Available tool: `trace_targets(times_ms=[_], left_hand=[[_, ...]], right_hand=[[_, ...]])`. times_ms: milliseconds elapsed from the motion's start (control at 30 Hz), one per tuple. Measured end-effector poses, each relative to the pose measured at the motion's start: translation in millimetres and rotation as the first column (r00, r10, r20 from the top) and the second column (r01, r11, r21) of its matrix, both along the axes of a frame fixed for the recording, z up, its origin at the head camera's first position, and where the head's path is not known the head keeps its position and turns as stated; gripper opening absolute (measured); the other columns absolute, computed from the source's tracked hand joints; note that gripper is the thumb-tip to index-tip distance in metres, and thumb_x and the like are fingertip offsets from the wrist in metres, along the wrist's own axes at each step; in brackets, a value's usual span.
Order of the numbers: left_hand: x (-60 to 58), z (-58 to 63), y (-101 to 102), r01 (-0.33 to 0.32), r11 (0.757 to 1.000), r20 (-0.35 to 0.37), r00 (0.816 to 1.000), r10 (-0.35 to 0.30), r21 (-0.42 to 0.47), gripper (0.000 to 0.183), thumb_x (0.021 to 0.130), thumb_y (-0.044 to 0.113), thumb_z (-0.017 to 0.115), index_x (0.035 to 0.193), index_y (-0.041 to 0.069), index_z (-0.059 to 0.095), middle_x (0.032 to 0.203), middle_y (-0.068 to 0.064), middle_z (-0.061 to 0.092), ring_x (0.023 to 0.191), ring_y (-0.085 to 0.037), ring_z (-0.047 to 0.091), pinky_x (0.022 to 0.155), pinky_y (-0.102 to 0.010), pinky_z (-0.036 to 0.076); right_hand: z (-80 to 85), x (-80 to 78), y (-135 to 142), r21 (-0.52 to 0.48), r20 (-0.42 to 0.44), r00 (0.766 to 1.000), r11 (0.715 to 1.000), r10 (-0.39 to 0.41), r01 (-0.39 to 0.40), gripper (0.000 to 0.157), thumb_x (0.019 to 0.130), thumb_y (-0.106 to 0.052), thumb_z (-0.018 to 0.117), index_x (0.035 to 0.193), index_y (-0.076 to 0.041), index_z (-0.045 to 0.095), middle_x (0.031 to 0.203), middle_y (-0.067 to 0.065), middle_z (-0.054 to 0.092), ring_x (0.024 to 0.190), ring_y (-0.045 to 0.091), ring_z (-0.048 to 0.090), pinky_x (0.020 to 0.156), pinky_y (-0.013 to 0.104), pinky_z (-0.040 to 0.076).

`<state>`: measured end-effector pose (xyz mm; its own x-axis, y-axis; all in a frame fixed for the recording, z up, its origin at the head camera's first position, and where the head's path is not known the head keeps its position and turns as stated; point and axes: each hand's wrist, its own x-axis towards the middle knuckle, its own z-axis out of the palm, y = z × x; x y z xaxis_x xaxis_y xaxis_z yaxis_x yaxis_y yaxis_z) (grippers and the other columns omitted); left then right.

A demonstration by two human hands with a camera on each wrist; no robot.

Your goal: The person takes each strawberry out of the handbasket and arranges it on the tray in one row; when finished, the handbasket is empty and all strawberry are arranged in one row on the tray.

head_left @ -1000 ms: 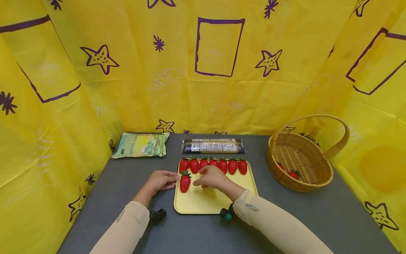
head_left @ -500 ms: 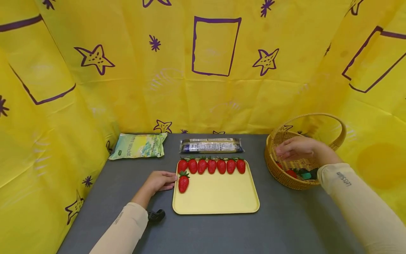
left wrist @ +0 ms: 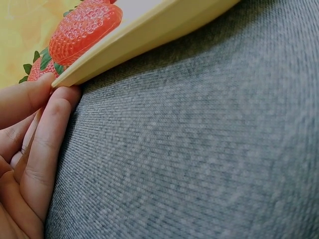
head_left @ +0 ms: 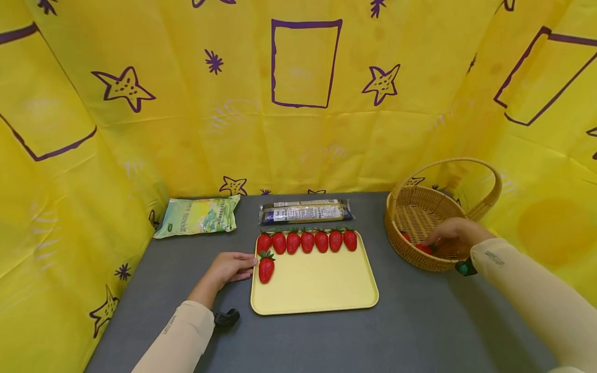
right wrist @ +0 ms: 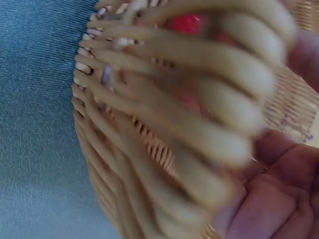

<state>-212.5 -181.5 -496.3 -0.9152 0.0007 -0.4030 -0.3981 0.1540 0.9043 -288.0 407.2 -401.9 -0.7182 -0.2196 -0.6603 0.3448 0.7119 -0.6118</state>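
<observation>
A yellow tray [head_left: 322, 290] lies on the table with a row of several red strawberries [head_left: 307, 242] along its far edge. Another strawberry [head_left: 266, 269] sits below the row's left end. My left hand [head_left: 231, 268] pinches the tray's left rim; in the left wrist view its thumb [left wrist: 25, 102] is on top and a finger beneath. At the right, my right hand [head_left: 454, 235] reaches into a wicker basket [head_left: 412, 259], its fingers at a strawberry [head_left: 424, 248]. The basket's rim [right wrist: 199, 114] hides the fingertips in the right wrist view, so their hold is unclear.
Behind the tray lies a clear-wrapped dark packet [head_left: 305, 211]. A green and yellow pack [head_left: 198, 216] is at the back left. The basket's arched handle [head_left: 489, 194] rises beside my right hand. Yellow patterned curtains [head_left: 298, 134] enclose the table's back and sides.
My right hand has gone from above the tray to the basket, then down inside it to a strawberry. The left hand keeps its place at the tray's rim. The view has shifted slightly.
</observation>
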Motion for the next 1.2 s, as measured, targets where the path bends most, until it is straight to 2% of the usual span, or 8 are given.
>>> trace_targets(times_ms=[33,233,267,400,567,800,1033,1200], left_hand=[[0.2,0.3,0,-0.003,1.000,0.001,1.000,0.003,0.003,0.040,0.088,0.014,0.075,0.120,-0.008,0.065,0.096,-0.012,0.072,0.076,-0.017,0.070,0.070,-0.032,0.060],[0.2,1.4,0,0.003,1.000,0.001,1.000,-0.003,0.002,0.040,0.089,0.013,0.074,0.121,-0.008,0.064,0.095,-0.012,0.072,0.076,-0.016,0.070,0.070,-0.032,0.060],[-0.1,1.3,0,0.003,1.000,0.000,1.000,-0.003,0.001,0.040,0.089,0.013,0.074,0.121,-0.008,0.064,0.095,-0.012,0.072,0.076,-0.016,0.070,0.070,-0.031,0.060],[-0.3,1.8,1,0.001,1.000,-0.004,1.000,-0.001,0.005,0.039,0.088,0.013,0.075,0.120,-0.008,0.065,0.095,-0.012,0.072,0.075,-0.016,0.070,0.069,-0.031,0.060],[-0.1,2.2,1,-0.001,1.000,0.003,1.000,0.001,-0.013,0.040,0.088,0.015,0.076,0.119,-0.007,0.066,0.095,-0.012,0.072,0.075,-0.016,0.070,0.069,-0.032,0.060],[0.2,1.6,1,-0.006,1.000,0.005,1.000,0.006,-0.004,0.039,0.088,0.013,0.075,0.120,-0.007,0.065,0.096,-0.012,0.072,0.075,-0.016,0.070,0.069,-0.031,0.060],[0.3,1.8,1,-0.013,1.000,0.007,1.000,0.013,-0.011,0.040,0.087,0.014,0.076,0.120,-0.007,0.066,0.095,-0.012,0.072,0.074,-0.016,0.070,0.069,-0.031,0.060],[0.2,0.8,1,-0.017,1.000,0.009,1.000,0.017,-0.010,0.039,0.087,0.014,0.076,0.119,-0.007,0.066,0.094,-0.011,0.072,0.074,-0.016,0.070,0.069,-0.031,0.060]], right_hand=[[-1.1,-0.7,-2,-0.005,0.021,1.000,1.000,-0.014,0.014,0.046,0.091,-0.019,0.069,0.122,0.013,0.057,0.127,0.038,0.050,0.113,0.044,0.057,0.098,0.051,0.047],[-11.1,-6.7,-7,-0.013,0.090,0.995,0.999,0.046,-0.045,0.019,0.095,-0.011,0.060,0.102,0.005,0.066,0.108,0.017,0.059,0.098,0.027,0.062,0.092,0.042,0.051],[-12.6,-7.5,-8,-0.016,0.094,0.994,0.998,0.060,-0.059,0.017,0.096,-0.010,0.058,0.099,0.004,0.066,0.104,0.015,0.060,0.094,0.024,0.063,0.089,0.039,0.052],[-18.1,-8.0,-10,-0.037,0.114,0.993,0.999,0.024,-0.020,0.013,0.095,-0.007,0.057,0.091,0.002,0.066,0.096,0.012,0.057,0.082,0.020,0.060,0.080,0.034,0.053],[-23.0,-8.1,-9,-0.051,0.108,0.994,0.998,0.032,-0.026,0.014,0.094,-0.006,0.056,0.090,0.000,0.068,0.090,0.008,0.061,0.082,0.019,0.061,0.080,0.033,0.054],[-25.1,-3.9,-8,0.012,-0.001,1.000,1.000,-0.019,0.019,0.009,0.087,-0.009,0.067,0.084,-0.003,0.071,0.080,0.005,0.064,0.072,0.016,0.060,0.072,0.031,0.055],[-21.9,-2.6,-5,-0.016,-0.013,1.000,1.000,-0.008,0.008,0.011,0.089,-0.012,0.067,0.086,-0.002,0.071,0.084,0.006,0.064,0.077,0.018,0.061,0.077,0.033,0.055],[-3.7,0.6,9,-0.053,-0.118,0.993,0.998,0.029,-0.035,0.022,0.091,-0.018,0.067,0.097,0.003,0.071,0.092,0.007,0.067,0.088,0.021,0.062,0.084,0.036,0.053]])
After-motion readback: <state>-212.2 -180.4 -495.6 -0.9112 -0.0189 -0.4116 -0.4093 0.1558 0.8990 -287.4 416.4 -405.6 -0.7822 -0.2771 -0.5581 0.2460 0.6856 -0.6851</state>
